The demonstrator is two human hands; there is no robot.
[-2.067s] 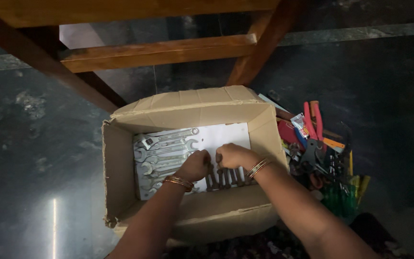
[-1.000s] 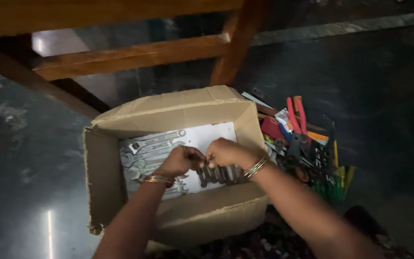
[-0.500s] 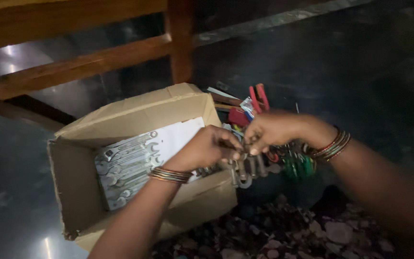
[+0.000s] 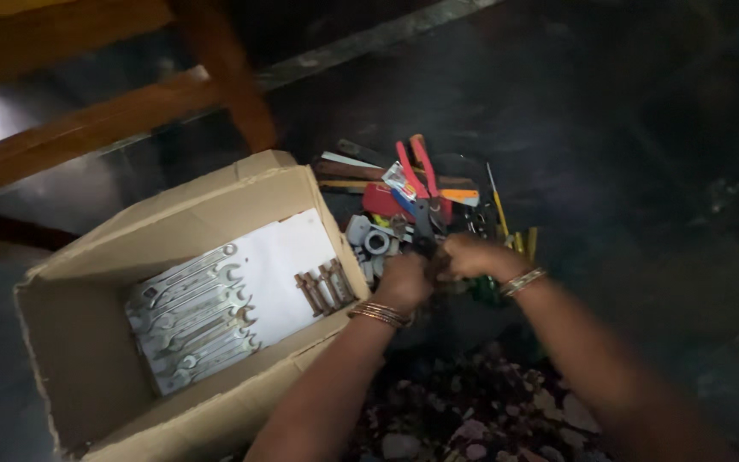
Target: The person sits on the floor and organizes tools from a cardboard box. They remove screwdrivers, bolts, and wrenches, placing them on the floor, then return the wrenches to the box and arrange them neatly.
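While hovering together over the heaped pile of mixed hand tools, beside the open brown cardboard box: left hand and right hand curled, perhaps gripping something hidden, grasp unclear.

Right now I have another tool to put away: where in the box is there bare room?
In the cardboard box, the white sheet lies bare between the row of spanners and the rusty pieces. The bare cardboard floor left of the spanners is free too. Outside, the tool pile by both hands is crowded.
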